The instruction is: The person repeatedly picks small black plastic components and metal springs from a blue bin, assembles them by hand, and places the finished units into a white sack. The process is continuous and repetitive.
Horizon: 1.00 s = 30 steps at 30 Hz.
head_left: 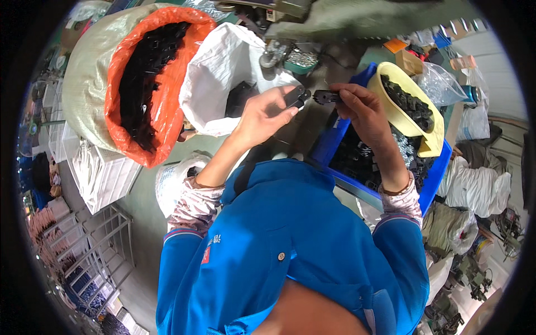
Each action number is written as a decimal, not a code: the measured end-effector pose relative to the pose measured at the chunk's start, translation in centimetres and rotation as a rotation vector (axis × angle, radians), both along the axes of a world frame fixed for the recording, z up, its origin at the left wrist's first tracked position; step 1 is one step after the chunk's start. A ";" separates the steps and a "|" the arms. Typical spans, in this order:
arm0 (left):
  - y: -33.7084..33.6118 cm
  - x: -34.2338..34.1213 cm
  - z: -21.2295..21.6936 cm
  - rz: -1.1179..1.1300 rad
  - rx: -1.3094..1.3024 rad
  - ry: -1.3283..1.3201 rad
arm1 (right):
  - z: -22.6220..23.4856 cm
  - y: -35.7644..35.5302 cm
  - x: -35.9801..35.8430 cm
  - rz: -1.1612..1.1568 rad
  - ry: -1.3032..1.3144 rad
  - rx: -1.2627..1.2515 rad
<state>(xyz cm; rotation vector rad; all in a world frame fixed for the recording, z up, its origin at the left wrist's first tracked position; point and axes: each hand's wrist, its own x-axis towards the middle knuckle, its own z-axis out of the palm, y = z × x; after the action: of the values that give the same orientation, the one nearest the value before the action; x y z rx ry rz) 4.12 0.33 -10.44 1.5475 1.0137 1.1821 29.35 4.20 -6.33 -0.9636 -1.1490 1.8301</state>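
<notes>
Head view: a dark piece (296, 97), short and black, sits in the left hand (261, 118), pinched between thumb and fingers, with its far end facing right. Just across a narrow gap, the right hand (362, 109) grips a toothed black part (325, 97) between thumb and fingertips, its toothed end turned toward the first. Both are held up in front of the blue shirt (245, 268). Under the right forearm lies a blue tray (437, 178) with black pieces and silvery bits in it, and a yellow bin (431, 146) of black parts rests over its far side. Near the left hand stands an open white sack (204, 84); left of that, an orange liner (174, 97) holds many black pieces. Beyond the hands is a green dish (301, 70) of small metal parts.
</notes>
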 end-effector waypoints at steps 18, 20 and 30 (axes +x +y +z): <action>4.9 -8.5 1.4 -0.074 0.140 0.262 | -0.5 3.5 -9.2 0.014 -0.420 0.477; 5.6 -8.8 1.6 -0.112 0.183 0.303 | -1.0 3.8 -9.5 0.047 -0.467 0.532; 9.3 -11.1 2.1 -0.159 0.473 0.488 | -0.9 3.3 -13.4 -0.202 -0.461 0.693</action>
<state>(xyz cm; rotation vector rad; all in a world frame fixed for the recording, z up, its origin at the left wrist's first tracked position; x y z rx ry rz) -6.96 9.64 -8.33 2.3257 0.9261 0.9950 15.96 7.45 -7.26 -1.0427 -1.7309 0.9409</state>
